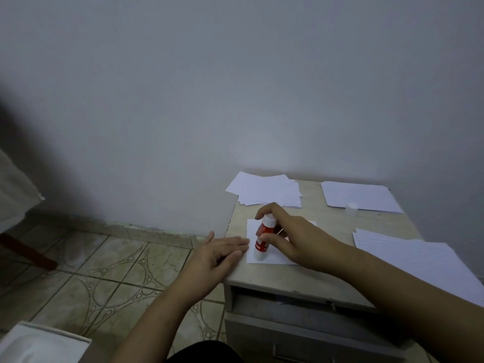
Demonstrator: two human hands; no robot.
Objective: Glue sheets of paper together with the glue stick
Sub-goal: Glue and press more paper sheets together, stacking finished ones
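Near the cabinet top's (pixel 301 277) left front corner, our right hand (pixel 296 239) grips the glue stick (pixel 262 238) upright on a paper sheet (pixel 272 258), hiding much of it; our left hand (pixel 222 251) rests flat, fingers straight, beside it.

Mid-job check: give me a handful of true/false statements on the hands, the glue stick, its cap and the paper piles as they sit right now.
1. The right hand holds the glue stick in its grip. True.
2. The left hand is lifting a sheet off the table. False: its straight fingers lie flat at the left edge of the small sheet.
3. The cap is on the glue stick. False: it stands apart, by the far right paper pile.
4. The glue stick is over the small sheet. True.
5. Only one paper pile is on the table. False: there are several.
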